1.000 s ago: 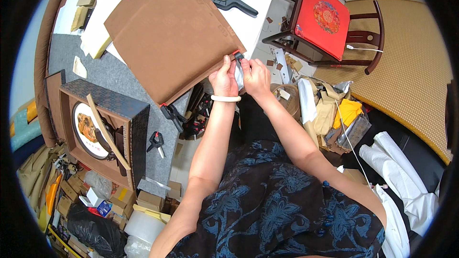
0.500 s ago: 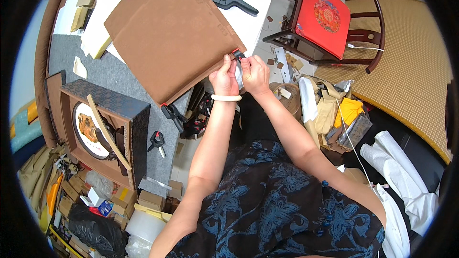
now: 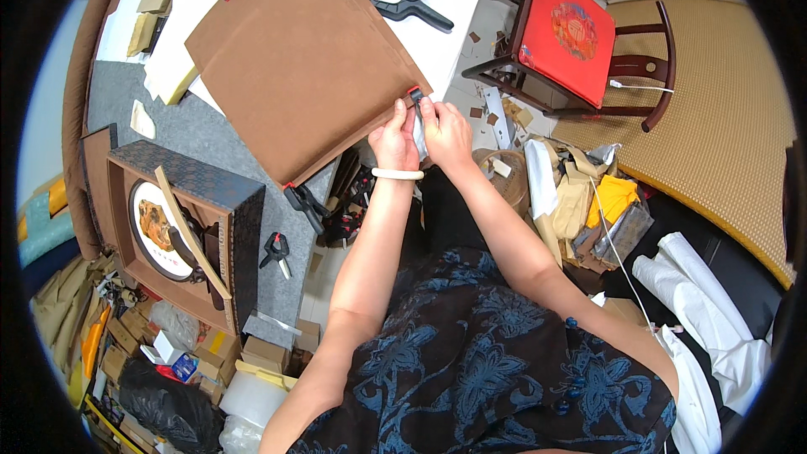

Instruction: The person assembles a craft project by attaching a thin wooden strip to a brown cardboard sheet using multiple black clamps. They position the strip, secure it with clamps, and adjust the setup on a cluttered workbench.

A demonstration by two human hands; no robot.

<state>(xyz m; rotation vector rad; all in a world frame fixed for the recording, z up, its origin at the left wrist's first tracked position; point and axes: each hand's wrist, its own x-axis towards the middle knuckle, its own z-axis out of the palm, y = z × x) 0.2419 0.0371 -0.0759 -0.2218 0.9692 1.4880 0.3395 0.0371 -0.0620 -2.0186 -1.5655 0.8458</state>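
Slightly shifted, the right hand (image 3: 446, 136) and left hand (image 3: 394, 141) grip a clamp (image 3: 416, 97); red lettering (image 3: 166, 255) marks a disc (image 3: 155, 225).

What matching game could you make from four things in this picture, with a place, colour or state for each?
1. Brown panel
2. Chair seat
3. Bracelet
4. Small clamp

A. Around the wrist of the left hand
B. Lying on the grey surface, beside the patterned box
C. Gripped at its edges by black clamps
D. Red, with a round colourful design

Pairs: 1-C, 2-D, 3-A, 4-B
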